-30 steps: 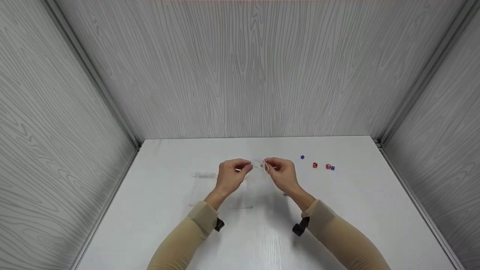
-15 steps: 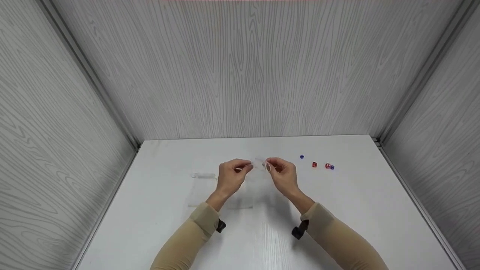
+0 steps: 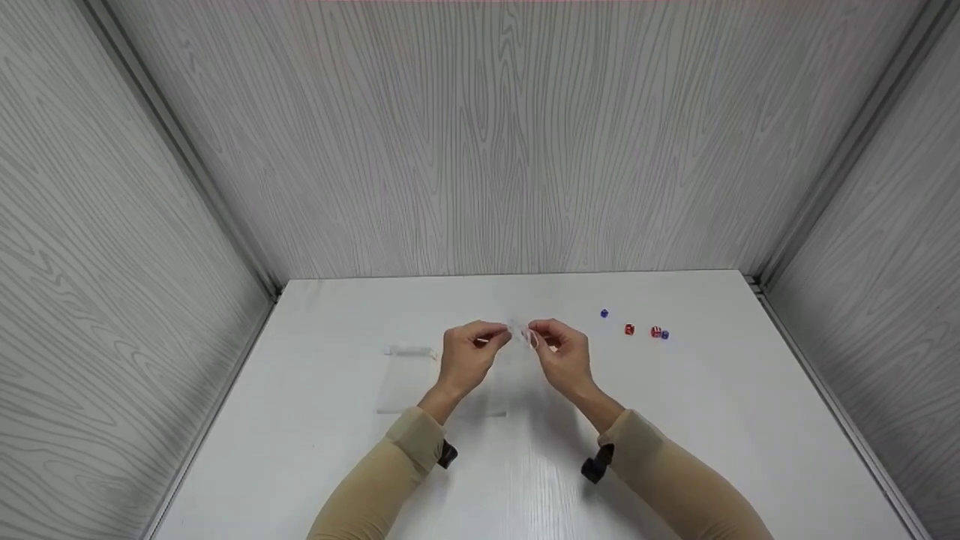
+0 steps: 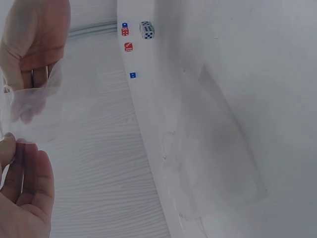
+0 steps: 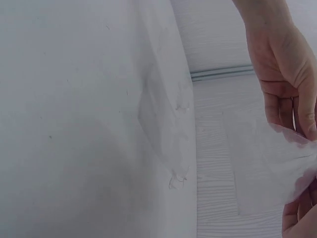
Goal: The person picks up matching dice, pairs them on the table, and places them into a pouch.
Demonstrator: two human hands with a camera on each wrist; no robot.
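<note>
Between my hands is a small sheer white drawstring pouch (image 4: 47, 121), held up off the table. My left hand (image 3: 465, 358) pinches one side of it between thumb and fingertips. The right hand (image 3: 566, 358) pinches the opposite side, near the mouth, where a thin pale cord loops by its fingers. In the right wrist view the pouch (image 5: 257, 168) hangs flat and see-through, its mouth gathered toward the fingertips. Beneath and left of my hands, sheer pouches (image 3: 405, 386) lie on the table, partly hidden by my left hand and forearm.
To the right on the white table (image 3: 720, 420) lie two blue dice, one farther back (image 3: 604, 313), and two red dice, one of them a red die (image 3: 629, 329). A larger white die (image 4: 147, 29) shows in the left wrist view. Grained panels surround the table.
The left hand has shifted slightly right, and the right hand slightly left, so the fingertips are nearer each other. Both keep their pinch on the pouch; the dice have stayed put.
</note>
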